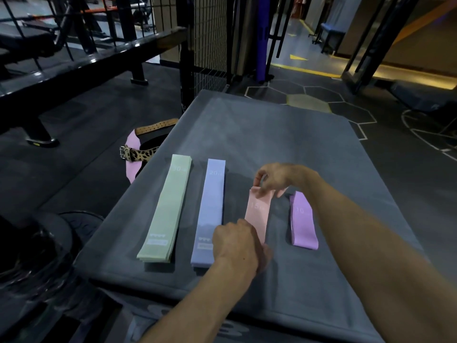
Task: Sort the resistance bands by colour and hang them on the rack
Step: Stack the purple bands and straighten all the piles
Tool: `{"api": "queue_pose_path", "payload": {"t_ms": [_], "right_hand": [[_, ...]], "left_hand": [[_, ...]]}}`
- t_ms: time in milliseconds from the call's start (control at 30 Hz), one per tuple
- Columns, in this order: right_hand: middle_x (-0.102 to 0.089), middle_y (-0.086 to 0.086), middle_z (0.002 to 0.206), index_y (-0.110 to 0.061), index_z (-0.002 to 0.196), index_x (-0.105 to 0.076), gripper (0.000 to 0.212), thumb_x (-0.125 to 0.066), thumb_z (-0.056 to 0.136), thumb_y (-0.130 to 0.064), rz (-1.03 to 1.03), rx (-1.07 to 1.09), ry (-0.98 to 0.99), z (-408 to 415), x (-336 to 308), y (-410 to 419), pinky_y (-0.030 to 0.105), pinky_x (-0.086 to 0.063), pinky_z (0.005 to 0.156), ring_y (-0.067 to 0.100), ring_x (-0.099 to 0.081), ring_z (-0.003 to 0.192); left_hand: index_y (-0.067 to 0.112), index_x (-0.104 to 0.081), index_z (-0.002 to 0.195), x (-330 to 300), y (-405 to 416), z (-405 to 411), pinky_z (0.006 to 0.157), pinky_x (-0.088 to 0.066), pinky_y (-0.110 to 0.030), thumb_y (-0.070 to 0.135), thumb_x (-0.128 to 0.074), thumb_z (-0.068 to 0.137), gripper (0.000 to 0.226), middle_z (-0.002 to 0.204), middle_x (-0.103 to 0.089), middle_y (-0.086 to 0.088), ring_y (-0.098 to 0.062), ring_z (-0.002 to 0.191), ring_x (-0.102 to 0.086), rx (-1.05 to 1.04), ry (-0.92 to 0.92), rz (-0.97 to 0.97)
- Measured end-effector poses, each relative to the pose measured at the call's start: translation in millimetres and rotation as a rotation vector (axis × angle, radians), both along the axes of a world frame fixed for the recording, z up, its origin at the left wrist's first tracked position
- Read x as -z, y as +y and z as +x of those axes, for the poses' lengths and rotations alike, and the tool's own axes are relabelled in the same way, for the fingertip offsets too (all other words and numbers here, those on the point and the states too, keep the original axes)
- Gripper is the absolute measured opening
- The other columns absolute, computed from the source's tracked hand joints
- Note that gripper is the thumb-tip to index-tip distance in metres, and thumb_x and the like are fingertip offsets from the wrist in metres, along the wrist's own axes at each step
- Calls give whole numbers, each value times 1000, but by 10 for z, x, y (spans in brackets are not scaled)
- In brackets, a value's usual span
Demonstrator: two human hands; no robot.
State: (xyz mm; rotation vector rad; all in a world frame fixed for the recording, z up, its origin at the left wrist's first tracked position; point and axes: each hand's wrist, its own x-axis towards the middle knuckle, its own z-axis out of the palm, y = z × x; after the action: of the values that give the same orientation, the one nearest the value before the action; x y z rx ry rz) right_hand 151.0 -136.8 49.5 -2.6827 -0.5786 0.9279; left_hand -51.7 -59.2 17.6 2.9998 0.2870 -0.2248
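A: Surface, room?

B: Grey mat [284,134] on a raised pad, dark gym floor with hexagon markings [319,100], black wire fence [210,40] and black steel frame [81,63] behind. Leopard-print belt [139,153] and pink belt [131,167] just off the mat's left edge.

A: Bands?

B: Four flat on the mat, side by side, apart, long axes running near-to-far. From left: green band [164,209] marked 30, blue band [210,211] marked 20, pink band [257,216] marked 15, purple band [303,221] marked 10. Green looks like a stack. Printed numbers sit at the far ends. Purple is shorter, tilted slightly.

A: Hands?

B: Right hand [279,178] reaches across from the right, wrist bent, thumb and fingers pinching the pink band's far end. Left hand [237,243] palm down over the pink band's near end, fingers curled; looks like it grips that end, fingertips hidden. It also covers the blue band's near right corner.
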Motion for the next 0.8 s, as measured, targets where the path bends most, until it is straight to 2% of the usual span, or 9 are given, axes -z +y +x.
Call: {"api": "queue_pose_path", "payload": {"t_ms": [167, 333, 567, 700, 800], "right_hand": [[-65, -4, 84, -23, 92, -66, 24, -86, 79, -20, 10, 39, -55, 114, 7, -102, 26, -55, 58, 12, -62, 74], [-66, -7, 80, -20, 102, -71, 32, -87, 75, -29, 30, -6, -155, 121, 31, -215, 22, -46, 59, 11, -59, 69], [-65, -3, 97, -17, 106, -70, 32, -85, 78, -26, 13, -99, -298, 81, 126, -200, 27, -45, 75, 19, -61, 89], [-65, 4, 109, -13, 113, -66, 30, -72, 88, -27, -69, -193, -401, -12, 167, -179, 33, -46, 83, 28, -61, 102], [-66, 9, 120, -14, 117, -63, 29, -62, 92, -28, -136, -178, -439, -98, 200, -152, 31, -45, 81, 32, -61, 107]], "left_hand": [[15, -53, 109, 29, -49, 33, 69, -33, -32, 55, -50, 92, 44, 106, -69, -5, -28, 95, -67, -23, -115, -120], [16, -52, 111, 57, -138, 69, 69, -33, -32, 57, -49, 93, 45, 107, -70, -5, -27, 95, -68, 6, -147, -135], [17, -51, 111, 55, -135, 107, 72, -35, -33, 67, -52, 90, 55, 109, -68, -4, -27, 99, -67, 1, -112, -126], [16, -47, 110, -63, -71, 48, 70, -34, -34, 72, -46, 90, 59, 107, -66, -4, -27, 98, -66, 37, -73, -82], [18, -41, 111, -193, 84, -31, 70, -33, -36, 65, -42, 95, 50, 108, -67, -7, -30, 97, -65, 111, -160, -89]]}}
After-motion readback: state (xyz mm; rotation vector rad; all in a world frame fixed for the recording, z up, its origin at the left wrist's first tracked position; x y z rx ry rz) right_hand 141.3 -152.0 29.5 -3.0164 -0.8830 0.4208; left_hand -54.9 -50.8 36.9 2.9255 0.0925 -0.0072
